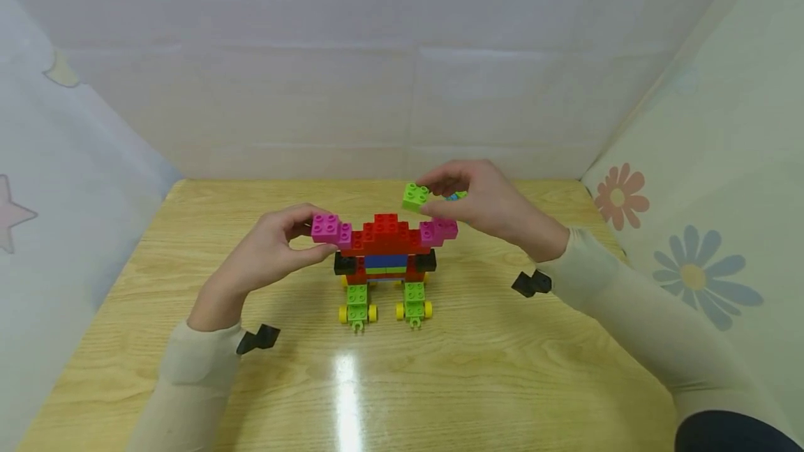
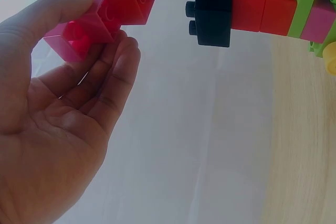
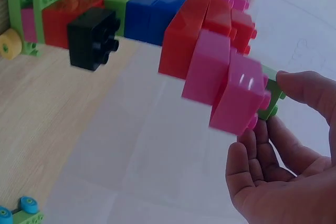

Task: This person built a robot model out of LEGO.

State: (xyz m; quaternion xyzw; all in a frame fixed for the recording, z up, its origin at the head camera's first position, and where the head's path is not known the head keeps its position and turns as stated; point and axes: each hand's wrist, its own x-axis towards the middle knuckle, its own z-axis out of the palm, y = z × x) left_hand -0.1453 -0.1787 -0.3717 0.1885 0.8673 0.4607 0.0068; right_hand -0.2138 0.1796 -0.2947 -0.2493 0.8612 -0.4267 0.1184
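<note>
A toy-brick figure [image 1: 385,237] stands on the table, with a red stepped top, blue middle, black side bricks and light green feet on yellow wheels. My left hand [image 1: 269,248] pinches the pink brick [image 1: 325,227] at its left end between thumb and fingers; the left wrist view shows this grip on the pink end [image 2: 98,17]. Between thumb and fingertips, my right hand [image 1: 490,202] holds a light green brick [image 1: 414,197] above and behind the figure, apart from it in the head view. In the right wrist view, pink bricks [image 3: 239,95] partly hide that green brick [image 3: 271,93].
Behind my right hand lies a small green piece with blue wheels [image 3: 23,214], mostly covered in the head view. The wooden table [image 1: 502,368] meets a pale cloth wall [image 1: 301,103] at the back. Flower-printed cloth [image 1: 691,277] hangs on the right.
</note>
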